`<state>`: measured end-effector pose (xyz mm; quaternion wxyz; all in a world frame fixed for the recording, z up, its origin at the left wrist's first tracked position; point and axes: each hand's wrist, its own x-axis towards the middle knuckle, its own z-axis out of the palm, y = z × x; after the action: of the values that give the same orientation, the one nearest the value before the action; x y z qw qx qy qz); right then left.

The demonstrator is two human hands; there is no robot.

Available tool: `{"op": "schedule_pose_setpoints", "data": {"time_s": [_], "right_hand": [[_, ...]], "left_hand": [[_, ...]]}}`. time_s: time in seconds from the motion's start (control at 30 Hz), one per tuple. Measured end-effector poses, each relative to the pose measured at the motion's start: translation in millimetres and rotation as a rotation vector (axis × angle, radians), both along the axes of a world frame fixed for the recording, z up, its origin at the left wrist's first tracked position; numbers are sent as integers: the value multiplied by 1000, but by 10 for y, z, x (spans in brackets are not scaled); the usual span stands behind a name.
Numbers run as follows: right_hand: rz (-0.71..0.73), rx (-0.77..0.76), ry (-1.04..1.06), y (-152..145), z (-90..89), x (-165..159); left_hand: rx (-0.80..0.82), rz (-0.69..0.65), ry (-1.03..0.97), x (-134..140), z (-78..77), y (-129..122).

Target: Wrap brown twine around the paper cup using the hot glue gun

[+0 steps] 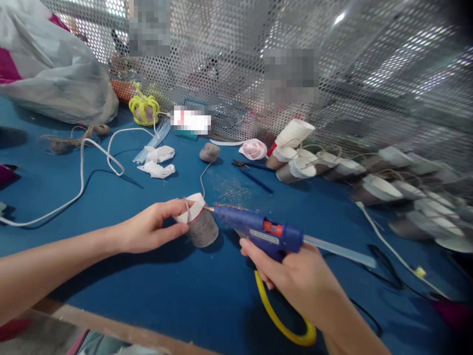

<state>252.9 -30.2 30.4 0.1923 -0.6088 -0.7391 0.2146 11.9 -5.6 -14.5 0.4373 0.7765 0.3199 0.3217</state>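
Observation:
My left hand (158, 224) pinches the white rim of a paper cup (203, 231) whose lower wall is wrapped in grey yarn. The cup is tilted, with its base toward the lower right. In my right hand (291, 276) is a blue hot glue gun (254, 224), a clear glue stick (342, 249) jutting from its back. Its metal nozzle points left and reaches the cup's rim; whether it touches cannot be made out. From the cup a strand of yarn leads up to a small grey yarn ball (209, 152).
Blue-handled pliers (254, 172) lie behind the glue gun. Several wrapped cups (295, 167) line the right side. White scraps (158, 161), a white cable (83, 167), a pink ribbon roll (253, 149) and a yellow crown-shaped object (144, 108) are further back, before a perforated metal screen (236, 74).

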Motion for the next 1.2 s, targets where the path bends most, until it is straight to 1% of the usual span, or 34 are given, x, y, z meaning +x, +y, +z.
{"op": "schedule_pose_setpoints", "data": {"time_s": [0.1,0.13,0.23,0.4,0.5,0.57,0.6,0.7,0.77,0.8,0.9,1.03,1.2], "right_hand": [[124,168,-69,-47,-66,82],[144,208,-82,-67,-76,95],[139,250,-107,-119,-51,58],[229,154,-71,-136,47,-68],[200,190,-70,-115,20,-19],[162,184,-50,-86,-17,35],[135,144,-32,-67,-31,53],[16,-58,63,-13,-35,44],[-52,-141,128,14,-12,3],[-68,-157,152,25,0,-18],[-62,-167,204,50,18,-56],[-34,-144,253,76,-3,-57],[-48,-145,277,89,-21,-54]], "left_hand": [[-5,16,-3,13,8,1],[-5,19,-5,15,11,2],[-9,22,-24,15,14,5],[2,13,-31,10,18,4],[9,10,-6,4,19,2],[13,3,7,-3,18,4],[15,-4,10,-8,18,7],[22,-47,-3,-26,19,20],[26,-72,-10,-37,20,29],[27,-76,-8,-42,19,32],[16,-60,12,-52,9,35],[-19,-28,24,-55,-14,31],[-16,-43,9,-53,-22,31]]}}
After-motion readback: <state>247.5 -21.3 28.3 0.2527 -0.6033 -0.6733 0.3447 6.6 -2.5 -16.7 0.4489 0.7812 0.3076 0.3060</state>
